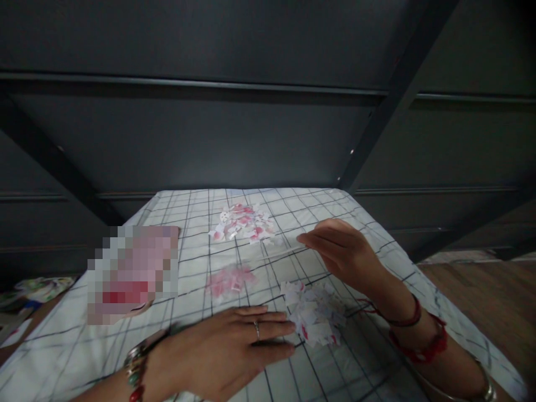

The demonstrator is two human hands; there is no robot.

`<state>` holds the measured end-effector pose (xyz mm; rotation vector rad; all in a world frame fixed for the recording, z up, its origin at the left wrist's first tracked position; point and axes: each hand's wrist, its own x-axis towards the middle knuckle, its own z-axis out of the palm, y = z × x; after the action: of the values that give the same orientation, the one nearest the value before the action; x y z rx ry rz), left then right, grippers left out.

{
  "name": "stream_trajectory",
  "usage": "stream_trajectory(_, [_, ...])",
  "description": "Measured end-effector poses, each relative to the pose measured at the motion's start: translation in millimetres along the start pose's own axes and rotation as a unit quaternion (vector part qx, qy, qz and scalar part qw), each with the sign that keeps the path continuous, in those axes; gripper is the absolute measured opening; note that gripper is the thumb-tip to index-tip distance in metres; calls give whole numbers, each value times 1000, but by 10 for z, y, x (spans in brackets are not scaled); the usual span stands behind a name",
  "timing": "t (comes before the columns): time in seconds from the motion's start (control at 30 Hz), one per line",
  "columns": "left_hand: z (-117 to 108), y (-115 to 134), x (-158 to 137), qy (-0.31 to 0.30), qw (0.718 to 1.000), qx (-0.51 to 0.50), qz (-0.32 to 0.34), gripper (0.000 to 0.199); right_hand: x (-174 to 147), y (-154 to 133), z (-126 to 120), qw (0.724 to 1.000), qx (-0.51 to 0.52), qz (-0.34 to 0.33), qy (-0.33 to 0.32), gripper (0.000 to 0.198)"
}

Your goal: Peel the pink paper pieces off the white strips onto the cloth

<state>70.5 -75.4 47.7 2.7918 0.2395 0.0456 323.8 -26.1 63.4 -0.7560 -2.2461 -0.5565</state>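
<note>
My left hand (234,340) lies flat on the checked cloth with its fingers stretched out. Its fingertips reach the left edge of a pile of small white paper scraps (319,318), a few with red marks. Fingers pinched together, my right hand (341,251) is raised above the cloth. From its fingertips a thin pale stick (280,255), blurred, points left toward a small heap of pink scraps (232,280); whether it touches them I cannot tell. Farther back lies a mixed pile of white and pink scraps (243,222).
A white cloth with dark grid lines (184,215) covers the table. On the left lies a pinkish flat thing (138,268), pixelated beyond recognition. Dark panels (234,139) rise behind the table. Wooden floor (481,296) shows at right, and a colourful crumpled item (44,289) at far left.
</note>
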Motion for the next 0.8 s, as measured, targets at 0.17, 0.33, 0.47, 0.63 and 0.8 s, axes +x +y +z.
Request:
stream_trajectory(0.17, [14, -6, -15, 17, 1000, -11, 0, 45, -89, 183, -109, 994, -54, 98, -18, 22])
stream_trajectory(0.33, [-38, 6, 3, 12, 1000, 7, 5, 43, -198, 397, -145, 988, -88, 108, -59, 24])
stream_trajectory(0.47, [-68, 20, 21, -2, 1000, 25, 3, 43, -221, 435, -159, 990, -41, 98, -92, 25])
stream_trajectory(0.63, [-97, 27, 25, -22, 1000, 19, -5, 47, -184, 375, -131, 989, -49, 116, -75, 26])
stream_trajectory(0.8, [-101, 0, 3, 4, 1000, 4, -3, 46, -170, 365, -132, 988, -17, 113, -108, 30])
